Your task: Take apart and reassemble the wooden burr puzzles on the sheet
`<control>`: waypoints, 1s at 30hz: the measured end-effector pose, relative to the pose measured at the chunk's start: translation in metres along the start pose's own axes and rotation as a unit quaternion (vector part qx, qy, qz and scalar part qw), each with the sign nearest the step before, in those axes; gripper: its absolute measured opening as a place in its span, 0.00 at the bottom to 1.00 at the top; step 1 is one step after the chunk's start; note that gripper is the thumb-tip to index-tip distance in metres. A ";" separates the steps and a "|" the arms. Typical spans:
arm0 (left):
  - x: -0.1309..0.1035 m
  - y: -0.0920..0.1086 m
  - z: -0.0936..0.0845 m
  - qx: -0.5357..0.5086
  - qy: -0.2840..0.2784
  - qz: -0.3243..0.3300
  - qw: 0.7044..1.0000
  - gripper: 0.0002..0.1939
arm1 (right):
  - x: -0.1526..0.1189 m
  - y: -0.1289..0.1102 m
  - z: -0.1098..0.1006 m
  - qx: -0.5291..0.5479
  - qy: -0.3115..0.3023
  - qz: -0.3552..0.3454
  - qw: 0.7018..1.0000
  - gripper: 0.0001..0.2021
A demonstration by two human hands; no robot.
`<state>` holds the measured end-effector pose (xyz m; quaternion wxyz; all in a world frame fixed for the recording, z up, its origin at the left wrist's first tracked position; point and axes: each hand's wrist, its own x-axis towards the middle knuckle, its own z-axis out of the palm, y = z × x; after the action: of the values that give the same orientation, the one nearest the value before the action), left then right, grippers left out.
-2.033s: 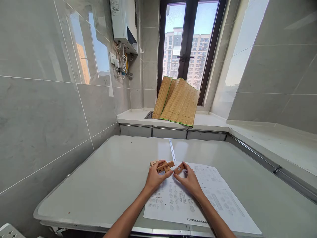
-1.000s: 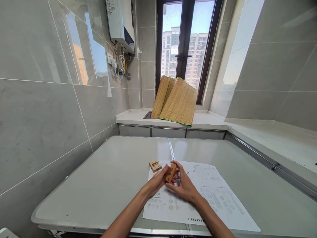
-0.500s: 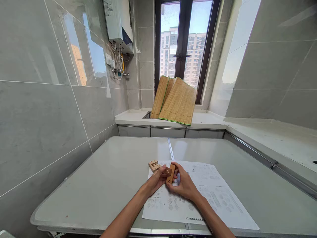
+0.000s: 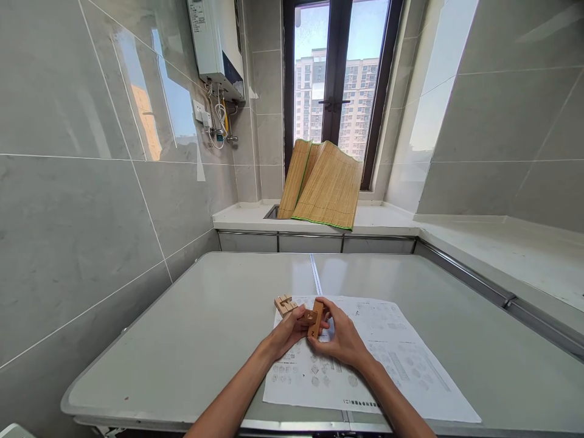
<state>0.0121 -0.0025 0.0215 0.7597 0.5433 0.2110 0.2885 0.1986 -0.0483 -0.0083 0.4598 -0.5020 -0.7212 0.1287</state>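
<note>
Both hands meet above a white printed sheet [image 4: 392, 365] on the table. My right hand [image 4: 340, 334] pinches an orange-brown notched wooden block [image 4: 316, 319], held upright with thumb and fingers at its two ends. A darker notched wooden piece [image 4: 310, 317] sits between the fingers of my left hand [image 4: 289, 331], touching or very close to the upright block. Lighter wooden pieces [image 4: 285, 305] lie at the sheet's upper left corner, just beyond my left hand. The left fingertips are partly hidden behind the pieces.
The pale table [image 4: 182, 347] has a metal seam down its middle. Behind it, a bamboo mat [image 4: 331, 185] leans on the white ledge [image 4: 387, 224] before a window. A white heater [image 4: 214, 45] hangs on the tiled wall at left.
</note>
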 end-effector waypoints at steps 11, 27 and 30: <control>0.003 0.000 -0.002 0.024 -0.020 0.011 0.999 0.35 | -0.002 0.003 0.000 -0.018 -0.010 -0.001 1.000 0.39; 0.004 0.001 0.004 0.117 0.073 0.053 0.989 0.32 | -0.002 0.012 0.006 -0.036 0.002 0.018 0.999 0.38; 0.005 -0.005 0.004 0.220 0.139 0.092 0.961 0.29 | -0.003 0.014 0.009 -0.053 0.005 0.015 0.998 0.39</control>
<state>0.0195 -0.0029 0.0181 0.5553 0.6683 0.3219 0.3759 0.2002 -0.0421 -0.0232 0.4339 -0.5370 -0.7173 0.0942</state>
